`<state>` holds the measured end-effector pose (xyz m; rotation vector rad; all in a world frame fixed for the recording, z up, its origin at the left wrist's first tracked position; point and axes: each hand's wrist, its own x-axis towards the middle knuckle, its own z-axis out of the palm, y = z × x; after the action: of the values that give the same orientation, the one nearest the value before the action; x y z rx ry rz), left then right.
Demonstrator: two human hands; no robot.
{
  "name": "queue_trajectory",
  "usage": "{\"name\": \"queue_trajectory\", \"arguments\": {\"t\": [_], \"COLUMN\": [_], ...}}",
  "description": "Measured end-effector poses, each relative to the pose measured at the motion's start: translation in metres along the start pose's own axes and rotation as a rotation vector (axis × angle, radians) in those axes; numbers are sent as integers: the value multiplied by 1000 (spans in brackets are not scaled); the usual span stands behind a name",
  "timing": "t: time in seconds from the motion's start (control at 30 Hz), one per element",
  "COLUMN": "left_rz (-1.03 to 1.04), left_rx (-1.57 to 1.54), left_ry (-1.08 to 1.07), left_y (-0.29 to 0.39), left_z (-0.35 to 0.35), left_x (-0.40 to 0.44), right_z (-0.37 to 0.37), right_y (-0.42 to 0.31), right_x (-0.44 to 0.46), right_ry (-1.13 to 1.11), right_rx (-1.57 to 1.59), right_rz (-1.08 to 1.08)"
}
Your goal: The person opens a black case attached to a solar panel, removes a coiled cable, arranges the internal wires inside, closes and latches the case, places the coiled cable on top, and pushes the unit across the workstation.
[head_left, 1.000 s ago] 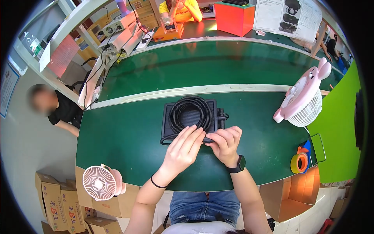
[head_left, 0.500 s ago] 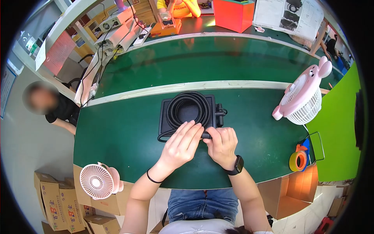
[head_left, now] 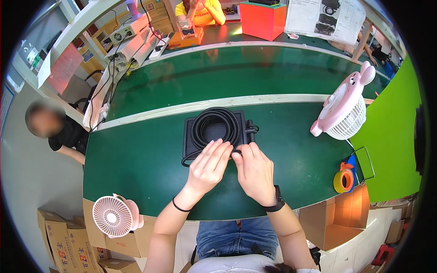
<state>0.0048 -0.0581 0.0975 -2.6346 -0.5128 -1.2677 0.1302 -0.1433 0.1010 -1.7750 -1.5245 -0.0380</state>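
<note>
A black corrugated hose lies coiled in rings on a black rectangular case on the green table. A loop of thinner black cable or hose sticks out at the case's lower left. My left hand rests with fingers stretched out over the near side of the coil; its thumb is hidden. My right hand has thumb and fingers closed on the black end of the hose, beside the left fingertips. At the case's right side sits a black cylindrical fitting with a small loop.
A pink-and-white fan stands at the right, near an orange-and-yellow tape roll. A small pink fan is at the left front edge. Cardboard boxes sit below. One person is at the left, another across the table.
My right hand has turned, and its fingers now point more toward the coil, still pinching the hose end. The left hand stays on the coil. The whole view has shifted slightly.
</note>
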Motion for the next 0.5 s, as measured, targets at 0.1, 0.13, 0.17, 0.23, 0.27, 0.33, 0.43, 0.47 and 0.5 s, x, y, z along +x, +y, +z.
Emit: {"name": "queue_trajectory", "arguments": {"t": [0.1, 0.13, 0.17, 0.23, 0.27, 0.33, 0.43, 0.47, 0.5], "left_rz": [28, 33, 42, 56, 59, 62, 58, 63, 66], "left_rx": [-12, -24, -38, -77, -99, -119, -120, -123, -126], "left_ry": [-50, -70, -88, -113, -118, -113, -67, -60, -52], "left_y": [-3, -4, -5, -8, -11, -16, -19, -19, -20], "left_z": [-4, -7, -9, -13, -13, -14, -12, -12, -12], "left_x": [1, 1, 2, 2, 0, -4, -10, -10, -10], "right_z": [0, -2, -6, -6, -5, 0, 6, 7, 7], "right_y": [6, 8, 11, 18, 18, 15, 0, -4, -9], "right_x": [1, 1, 4, 9, 9, 7, -1, -3, -3], "right_ry": [35, 20, 8, 28, 35, 40, 63, 72, 96], "right_rx": [-38, -56, -76, -129, -150, -186, -148, -142, -110], "right_rz": [-112, -171, -229, -366, -373, -388, -270, -229, -183]}}
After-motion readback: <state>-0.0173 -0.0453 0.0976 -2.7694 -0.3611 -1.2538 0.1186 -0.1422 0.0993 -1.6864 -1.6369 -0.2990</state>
